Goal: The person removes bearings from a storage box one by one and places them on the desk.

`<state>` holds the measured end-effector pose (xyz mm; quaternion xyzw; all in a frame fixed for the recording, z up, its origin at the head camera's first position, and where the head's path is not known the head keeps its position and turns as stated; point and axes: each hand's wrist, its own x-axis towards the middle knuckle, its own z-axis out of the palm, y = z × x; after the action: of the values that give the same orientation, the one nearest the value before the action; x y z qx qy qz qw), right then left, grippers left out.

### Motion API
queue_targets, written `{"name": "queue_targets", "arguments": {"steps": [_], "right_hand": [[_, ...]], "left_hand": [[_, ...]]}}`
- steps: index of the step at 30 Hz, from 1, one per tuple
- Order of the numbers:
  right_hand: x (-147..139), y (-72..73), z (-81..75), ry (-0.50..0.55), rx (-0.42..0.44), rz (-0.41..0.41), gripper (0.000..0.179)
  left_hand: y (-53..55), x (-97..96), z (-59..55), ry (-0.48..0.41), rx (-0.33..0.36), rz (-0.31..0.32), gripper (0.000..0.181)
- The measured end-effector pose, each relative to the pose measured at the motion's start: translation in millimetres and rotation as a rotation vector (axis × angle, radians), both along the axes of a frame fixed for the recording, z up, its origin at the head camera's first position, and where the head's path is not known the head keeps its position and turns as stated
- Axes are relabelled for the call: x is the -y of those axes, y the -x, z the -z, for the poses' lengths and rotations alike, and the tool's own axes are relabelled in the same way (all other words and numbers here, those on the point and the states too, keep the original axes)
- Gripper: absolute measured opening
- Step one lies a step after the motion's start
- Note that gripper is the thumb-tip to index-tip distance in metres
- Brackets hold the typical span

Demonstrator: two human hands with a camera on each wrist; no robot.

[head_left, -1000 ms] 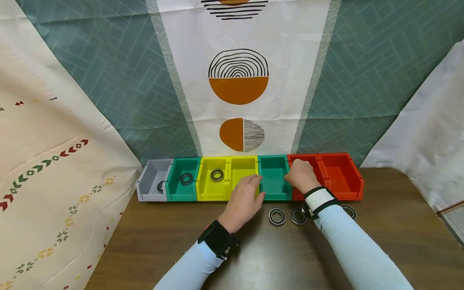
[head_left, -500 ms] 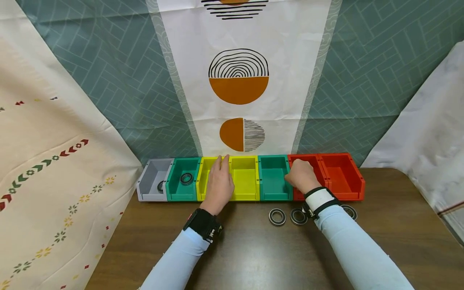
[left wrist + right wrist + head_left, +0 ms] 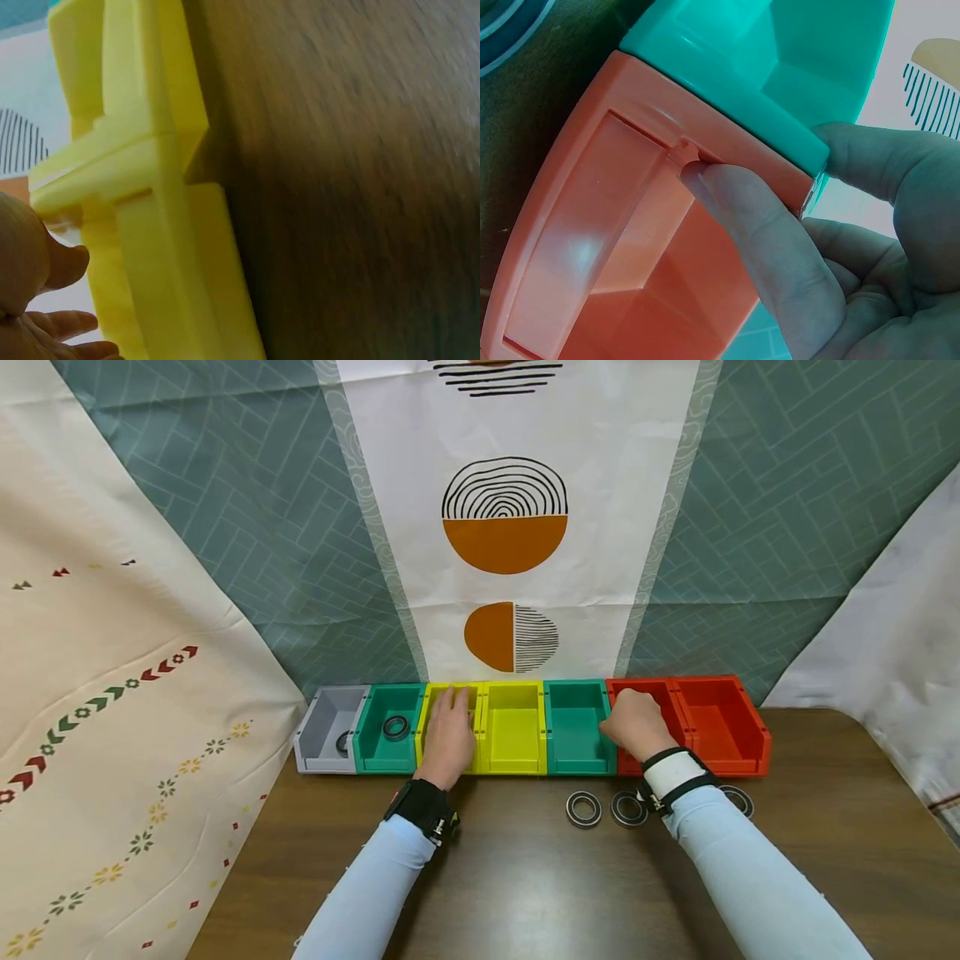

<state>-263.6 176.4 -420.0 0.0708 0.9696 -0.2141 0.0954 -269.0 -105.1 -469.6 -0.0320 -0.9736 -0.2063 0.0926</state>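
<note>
In the head view my left hand (image 3: 448, 742) reaches into the left yellow bin (image 3: 471, 771), its fingers over the inside. The left wrist view has its thumb and fingers apart, and no object shows between them. The ball bearing seen there earlier is hidden by the hand. My right hand (image 3: 639, 725) pinches the adjoining walls of the right green bin (image 3: 576, 767) and the red bin (image 3: 667, 270) beside it. Its thumb is on the green side and its index finger on the red side, as the right wrist view shows.
One bearing (image 3: 396, 727) lies in the left green bin (image 3: 386, 767), another bearing (image 3: 342, 743) in the grey bin (image 3: 324, 767). On the wooden table (image 3: 525, 877), bearings (image 3: 583, 809) lie before the row. The right yellow bin (image 3: 515, 767) and far red bin (image 3: 726, 767) adjoin.
My left hand has moved left from the right yellow bin to the left one and reached in, covering the bearing there. The right hand keeps its grip. The head view has shifted slightly.
</note>
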Motion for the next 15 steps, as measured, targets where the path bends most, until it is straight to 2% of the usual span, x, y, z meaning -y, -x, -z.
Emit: {"name": "queue_targets", "arguments": {"steps": [9, 15], "right_hand": [[0.5, -0.5, -2.5, -0.01, 0.003, -0.005, 0.022], [0.1, 0.4, -3.1, -0.01, 0.018, -0.013, 0.023]], "left_hand": [[9.5, 5.0, 2.3, 0.028, 0.05, 0.012, 0.05], [12.4, 6.0, 6.9, 0.055, 0.148, 0.003, 0.051]]}}
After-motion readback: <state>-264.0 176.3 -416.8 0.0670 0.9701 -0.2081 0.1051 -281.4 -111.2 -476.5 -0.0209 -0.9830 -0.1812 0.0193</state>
